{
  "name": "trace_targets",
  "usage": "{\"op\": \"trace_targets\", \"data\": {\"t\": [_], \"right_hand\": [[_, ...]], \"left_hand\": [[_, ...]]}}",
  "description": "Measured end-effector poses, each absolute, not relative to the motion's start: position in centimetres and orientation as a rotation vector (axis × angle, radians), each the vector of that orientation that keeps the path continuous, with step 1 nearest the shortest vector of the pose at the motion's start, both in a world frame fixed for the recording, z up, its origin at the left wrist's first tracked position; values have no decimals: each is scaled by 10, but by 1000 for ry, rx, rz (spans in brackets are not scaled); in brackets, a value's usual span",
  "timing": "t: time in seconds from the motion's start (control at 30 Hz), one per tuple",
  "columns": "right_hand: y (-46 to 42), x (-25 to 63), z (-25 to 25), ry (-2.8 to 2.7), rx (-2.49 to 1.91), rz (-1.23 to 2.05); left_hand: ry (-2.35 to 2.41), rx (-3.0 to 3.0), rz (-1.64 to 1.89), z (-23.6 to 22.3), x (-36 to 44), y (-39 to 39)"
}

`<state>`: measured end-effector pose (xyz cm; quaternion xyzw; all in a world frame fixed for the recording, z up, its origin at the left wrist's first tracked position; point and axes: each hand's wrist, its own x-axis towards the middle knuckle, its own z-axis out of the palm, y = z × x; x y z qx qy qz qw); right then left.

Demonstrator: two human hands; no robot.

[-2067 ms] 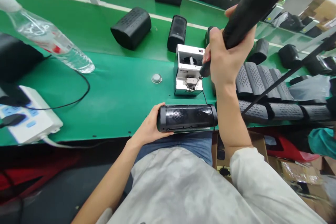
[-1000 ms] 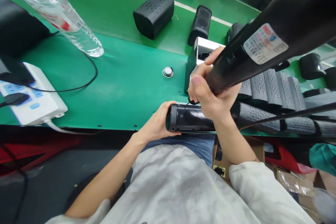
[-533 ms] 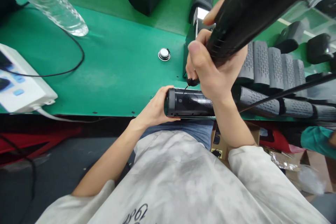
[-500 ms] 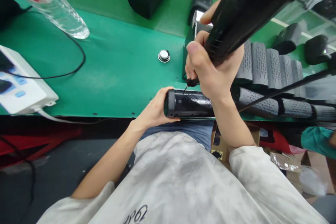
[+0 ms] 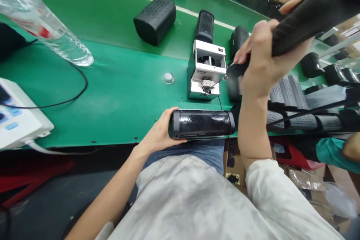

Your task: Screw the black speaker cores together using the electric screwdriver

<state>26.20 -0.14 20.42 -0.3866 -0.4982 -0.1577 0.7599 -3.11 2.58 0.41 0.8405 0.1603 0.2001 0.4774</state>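
The left hand point(image 5: 160, 129) is holding a black speaker tube point(image 5: 201, 123) from its left end, at the front edge of the green counter point(image 5: 120, 97). The right hand point(image 5: 261, 60) is closing firmly around a black electric screwdriver point(image 5: 303, 33), and the right arm is bending upward, so the thin tip is pointing beside a white screw machine point(image 5: 206, 71). If the tip is slipping, it may be scratching the machine or the speaker's shiny surface. A loose grip may be letting the long tool fall onto them.
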Motion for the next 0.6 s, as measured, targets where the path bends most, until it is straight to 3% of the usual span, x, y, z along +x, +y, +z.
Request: {"op": "trace_targets", "data": {"t": [0.33, 0.6], "right_hand": [[4, 262, 188, -1046, -1098, -280], [-3, 253, 185, -1063, -979, -306]], "left_hand": [[440, 2031, 448, 8, -32, 26], [438, 2032, 416, 10, -32, 25]]}}
